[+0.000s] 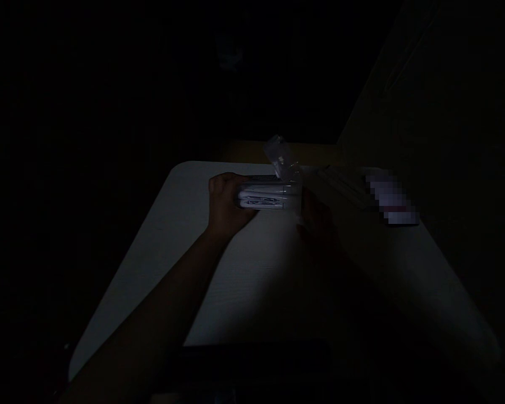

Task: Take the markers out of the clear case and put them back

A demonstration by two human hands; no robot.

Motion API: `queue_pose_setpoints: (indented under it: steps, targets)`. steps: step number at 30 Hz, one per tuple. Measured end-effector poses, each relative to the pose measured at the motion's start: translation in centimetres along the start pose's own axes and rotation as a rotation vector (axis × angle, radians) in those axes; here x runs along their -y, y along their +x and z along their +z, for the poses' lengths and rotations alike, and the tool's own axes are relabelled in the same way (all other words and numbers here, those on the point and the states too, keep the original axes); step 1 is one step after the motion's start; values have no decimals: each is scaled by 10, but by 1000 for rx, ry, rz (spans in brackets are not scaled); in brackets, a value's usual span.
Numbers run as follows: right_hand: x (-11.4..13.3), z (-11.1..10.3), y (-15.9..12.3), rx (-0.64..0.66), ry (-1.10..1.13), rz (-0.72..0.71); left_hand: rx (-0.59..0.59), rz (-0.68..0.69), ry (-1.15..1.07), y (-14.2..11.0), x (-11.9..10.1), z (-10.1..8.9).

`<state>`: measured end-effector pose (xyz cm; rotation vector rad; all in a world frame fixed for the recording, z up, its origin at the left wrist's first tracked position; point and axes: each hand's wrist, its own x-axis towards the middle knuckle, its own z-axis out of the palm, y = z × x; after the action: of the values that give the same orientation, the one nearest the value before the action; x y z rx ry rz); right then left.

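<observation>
My left hand is wrapped round the left end of a clear plastic pack of white, pen-like sticks with dark print. The pack lies crosswise over the far part of the table. A loose, crumpled flap of clear plastic stands up from its right end. Deep in shadow, my right hand is beside that right end, thumb and fingers apart. Whether its fingertips touch the plastic I cannot tell.
The white table has rounded corners and is dimly lit. Toward its right edge lies a phone with a lit, pixelated screen. A flat, dark, faintly patterned object is left of the phone. Surroundings are almost black.
</observation>
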<state>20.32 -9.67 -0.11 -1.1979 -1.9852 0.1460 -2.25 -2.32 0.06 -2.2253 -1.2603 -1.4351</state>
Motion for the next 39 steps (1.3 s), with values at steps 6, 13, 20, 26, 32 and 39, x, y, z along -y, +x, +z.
queue_pose_setpoints:
  steps: [6,13,20,26,32,39]
  targets:
    - [-10,3,-3,-34,-67,-75,-26,16,11,0,0,1]
    - [-14,4,1,-109,-10,2,53,-29,17,0,0,-1]
    - [-11,-11,7,-166,62,106,81,-31,-10,-1,-1,-2]
    - [-14,-9,11,-128,63,117,73,-12,-5,-2,3,0]
    - [-18,-10,14,-135,74,23,99,-10,8,-2,2,-1]
    - [-11,-16,15,-97,67,41,74,24,-34,-3,3,-1]
